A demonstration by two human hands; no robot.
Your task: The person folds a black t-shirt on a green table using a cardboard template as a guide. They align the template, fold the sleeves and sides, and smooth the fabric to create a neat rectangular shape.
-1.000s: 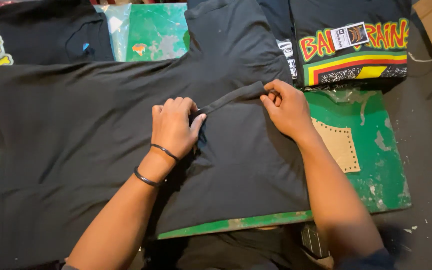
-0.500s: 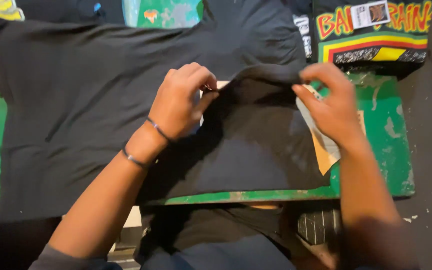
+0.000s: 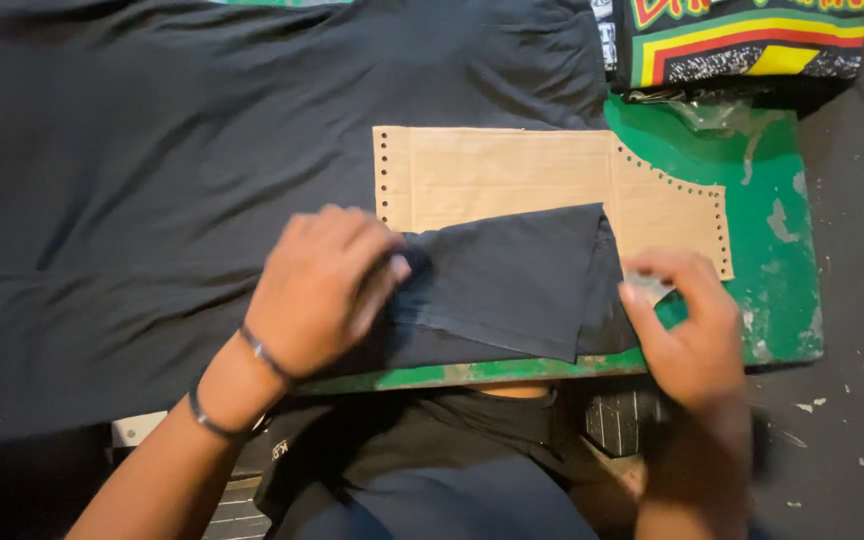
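Observation:
A black T-shirt (image 3: 152, 200) lies spread over a green worktable (image 3: 767, 230). A tan cardboard template (image 3: 512, 175) with punched holes along its edges lies on top of it. A flap of the black fabric (image 3: 512, 280) is folded back over the template's lower part. My left hand (image 3: 322, 290), with thin black bands at the wrist, rests knuckles-up on the flap's left end, fingertips curled onto the cloth. My right hand (image 3: 687, 330) hovers at the flap's right edge by the template's lower right corner, thumb and fingers close together; it is blurred, so its grip is unclear.
A stack of folded black shirts with red, yellow and green print (image 3: 742, 40) sits at the table's far right. The table's chipped front edge (image 3: 472, 372) runs just before my body. Dark speckled floor (image 3: 862, 350) lies to the right.
The fabric that both hands held lifted now lies folded down, with much more of the cardboard template uncovered. Both hands have moved nearer to me and further apart.

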